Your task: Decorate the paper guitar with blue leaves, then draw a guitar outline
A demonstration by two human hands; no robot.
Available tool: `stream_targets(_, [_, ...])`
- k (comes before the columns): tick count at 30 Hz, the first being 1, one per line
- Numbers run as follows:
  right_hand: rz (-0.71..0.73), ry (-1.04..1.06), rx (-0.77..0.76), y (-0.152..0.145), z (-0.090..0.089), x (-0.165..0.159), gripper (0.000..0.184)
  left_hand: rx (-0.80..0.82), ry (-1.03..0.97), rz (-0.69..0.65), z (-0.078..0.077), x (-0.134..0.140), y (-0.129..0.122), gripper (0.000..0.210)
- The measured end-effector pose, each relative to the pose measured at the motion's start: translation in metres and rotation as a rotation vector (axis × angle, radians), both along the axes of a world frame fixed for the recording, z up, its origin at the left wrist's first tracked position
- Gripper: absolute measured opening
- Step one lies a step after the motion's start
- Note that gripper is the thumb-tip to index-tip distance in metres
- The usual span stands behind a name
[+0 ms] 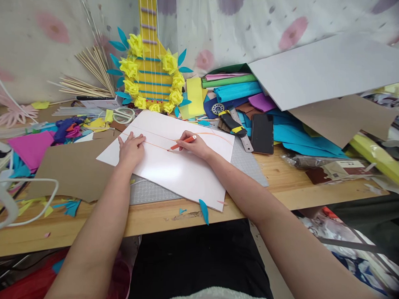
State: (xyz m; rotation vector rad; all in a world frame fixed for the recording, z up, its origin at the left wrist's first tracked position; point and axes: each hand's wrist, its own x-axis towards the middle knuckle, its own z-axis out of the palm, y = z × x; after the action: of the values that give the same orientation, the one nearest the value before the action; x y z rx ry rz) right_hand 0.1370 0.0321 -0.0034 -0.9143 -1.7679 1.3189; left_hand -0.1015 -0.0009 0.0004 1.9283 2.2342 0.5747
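A white board (pixel 185 179) lies at an angle over a grey cutting mat (pixel 152 192) on the wooden table. Two long orange lines run across its upper part, and a curved one shows near its right corner. My right hand (pixel 193 145) grips an orange pencil (pixel 177 146), its tip touching the board at the end of the lower line. Flat on the board's left part rests my left hand (pixel 132 148), fingers spread and holding nothing. A yellow guitar-shaped craft (pixel 154 74) with yellow paper flowers and blue leaves stands upright behind the board.
A utility knife (pixel 232 123), a metal ruler (pixel 247 143) and a black phone (pixel 262 134) lie right of the board. Scissors (pixel 124 115) sit behind it. Brown cardboard (pixel 74 167) lies left, a white cable (pixel 55 192) beside it. A large white sheet (pixel 330 67) leans over coloured paper at right.
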Motion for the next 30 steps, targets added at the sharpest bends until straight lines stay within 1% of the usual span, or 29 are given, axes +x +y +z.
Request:
stream_targets(4, [-0.001, 0.017, -0.012, 0.0006, 0.0002, 0.0006, 0.027, -0.012, 0.006, 0.004, 0.0008, 0.0005, -0.0006, 0.045])
stream_targets(12, [0.007, -0.025, 0.02, 0.0005, -0.0011, -0.0016, 0.028, 0.003, 0.01, -0.007, -0.0009, -0.0005, -0.0001, 0.044])
stream_targets(18, [0.005, -0.013, -0.018, 0.0008, -0.0001, -0.0004, 0.027, 0.009, 0.001, -0.005, -0.0012, -0.0006, 0.0003, 0.044])
stream_targets(24, [-0.004, -0.029, 0.011, 0.0012, -0.0004, -0.0011, 0.027, 0.006, 0.012, -0.012, -0.0009, -0.0004, -0.0002, 0.044])
stream_targets(30, [0.009, 0.026, -0.05, 0.0004, 0.0002, 0.0004, 0.026, 0.008, 0.022, -0.015, -0.0013, -0.0009, 0.0, 0.044])
